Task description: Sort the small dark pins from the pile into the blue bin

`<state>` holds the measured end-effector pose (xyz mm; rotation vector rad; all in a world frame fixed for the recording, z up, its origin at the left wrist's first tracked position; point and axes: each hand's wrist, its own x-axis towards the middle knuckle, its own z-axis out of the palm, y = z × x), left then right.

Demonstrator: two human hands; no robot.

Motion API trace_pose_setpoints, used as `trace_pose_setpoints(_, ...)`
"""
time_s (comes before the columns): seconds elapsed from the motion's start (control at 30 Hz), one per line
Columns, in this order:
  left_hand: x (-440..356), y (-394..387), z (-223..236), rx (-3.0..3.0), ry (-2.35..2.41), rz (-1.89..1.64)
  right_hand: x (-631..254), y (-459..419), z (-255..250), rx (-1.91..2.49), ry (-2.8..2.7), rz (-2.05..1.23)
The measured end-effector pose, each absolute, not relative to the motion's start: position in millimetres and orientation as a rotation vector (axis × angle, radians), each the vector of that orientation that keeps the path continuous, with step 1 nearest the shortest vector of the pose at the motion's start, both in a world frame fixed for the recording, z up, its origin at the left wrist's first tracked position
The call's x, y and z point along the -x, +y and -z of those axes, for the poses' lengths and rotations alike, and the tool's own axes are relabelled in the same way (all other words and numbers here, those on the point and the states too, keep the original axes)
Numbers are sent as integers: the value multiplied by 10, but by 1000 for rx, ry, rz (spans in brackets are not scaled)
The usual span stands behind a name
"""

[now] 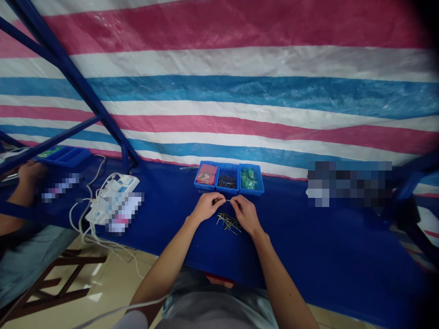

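Observation:
My left hand (205, 206) and my right hand (245, 213) meet over a blue table (308, 246). Both pinch the ends of one thin metal pin (227, 200) held level between them. Under the hands lies a small heap of similar pins (229, 222). Just beyond stand three blue bins in a row: the left bin (206, 175) holds a red bag, the middle bin (227, 179) holds dark pins, the right bin (251, 178) holds green bags.
A white power strip with cables (113, 196) lies at the left. Another person's hand (30, 172) rests at the far left beside a blue tray (65, 156). A striped tarpaulin (240, 91) hangs behind the table. Blue frame bars (75, 77) slant at the left.

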<state>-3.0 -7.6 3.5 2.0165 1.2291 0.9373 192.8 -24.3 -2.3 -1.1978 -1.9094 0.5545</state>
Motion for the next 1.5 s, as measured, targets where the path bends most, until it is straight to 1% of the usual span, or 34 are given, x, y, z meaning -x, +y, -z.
trace_pose_setpoints(0.63,44,-63,-3,-2012,1207,-977,-1936,-240,87,1230,-1814,-615)
trace_pose_setpoints(1.5,47,-76,-26,-2001,1212,-966,-1935,-240,74,1222,-1824,-584)
